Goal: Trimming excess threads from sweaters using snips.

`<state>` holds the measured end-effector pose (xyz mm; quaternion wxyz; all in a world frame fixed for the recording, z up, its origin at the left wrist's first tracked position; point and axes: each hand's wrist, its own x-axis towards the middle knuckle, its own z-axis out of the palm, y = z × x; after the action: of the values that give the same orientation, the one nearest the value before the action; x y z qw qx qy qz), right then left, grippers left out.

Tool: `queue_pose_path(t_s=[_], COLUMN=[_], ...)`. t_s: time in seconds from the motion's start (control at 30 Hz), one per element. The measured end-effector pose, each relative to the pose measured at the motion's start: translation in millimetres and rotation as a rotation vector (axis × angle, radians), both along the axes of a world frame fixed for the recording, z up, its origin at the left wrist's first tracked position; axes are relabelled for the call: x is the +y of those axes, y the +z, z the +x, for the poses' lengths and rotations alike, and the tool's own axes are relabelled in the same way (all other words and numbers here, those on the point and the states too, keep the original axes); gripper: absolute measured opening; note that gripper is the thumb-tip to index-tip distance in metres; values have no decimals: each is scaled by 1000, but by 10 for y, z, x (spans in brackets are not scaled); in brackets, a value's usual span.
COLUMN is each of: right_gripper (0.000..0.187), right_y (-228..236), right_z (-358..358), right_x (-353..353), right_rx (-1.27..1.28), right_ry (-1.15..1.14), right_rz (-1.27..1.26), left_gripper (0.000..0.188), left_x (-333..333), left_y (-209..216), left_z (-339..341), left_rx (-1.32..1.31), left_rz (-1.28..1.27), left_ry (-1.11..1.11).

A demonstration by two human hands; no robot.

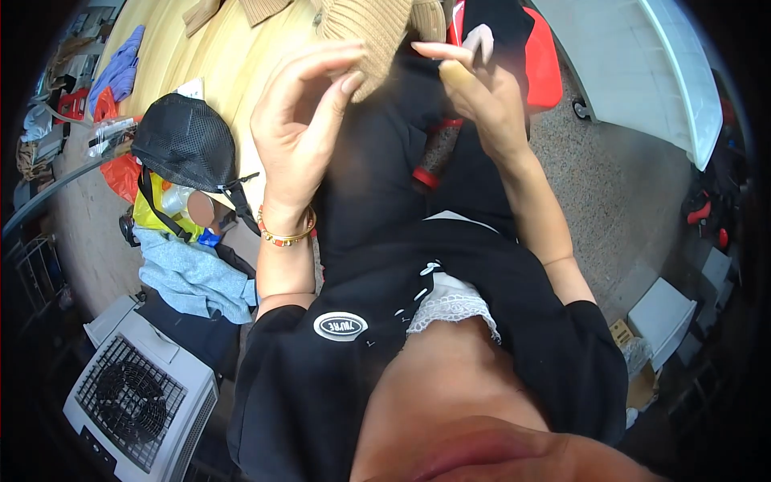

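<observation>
Above my lap, at the table's near edge, my left hand (301, 128) has its thumb and fingers curled into a pinch. Their tips overlap the edge of a tan ribbed knit piece (373, 32) hanging off the table. Whatever lies between these tips is too small to make out. To the right, my right hand (486, 100) is raised with its fingers bent together, tips pointing left toward the left hand. A yellowish cover (459, 78) wraps one of its digits. Anything in this pinch is also too fine to see. The two hands are apart.
More tan knit pieces (261, 10) lie on the wooden table (249, 56). A black mesh cap (185, 145), a yellow bag (148, 205) and a light blue garment (193, 273) sit at left. Below is a grey fan unit (132, 398). A red thing (543, 64) and a wheeled white cabinet (642, 72) stand right.
</observation>
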<state>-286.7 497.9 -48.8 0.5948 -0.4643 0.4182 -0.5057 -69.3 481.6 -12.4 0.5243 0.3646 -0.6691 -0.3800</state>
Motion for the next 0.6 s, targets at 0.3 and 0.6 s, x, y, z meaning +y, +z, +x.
queue_pose_path(t_s=[0.3,0.6], right_gripper=[24,35], right_y=[91,226], right_z=[346,370], right_x=[-150,-219], right_rx=[2,-221], right_ry=[-32,144], right_rz=[-48,162], left_gripper=[45,49], left_x=[-32,190], left_y=[-35,171], left_z=[122,87], left_rx=[96,165], left_rz=[121,243], left_ry=[-117,-261])
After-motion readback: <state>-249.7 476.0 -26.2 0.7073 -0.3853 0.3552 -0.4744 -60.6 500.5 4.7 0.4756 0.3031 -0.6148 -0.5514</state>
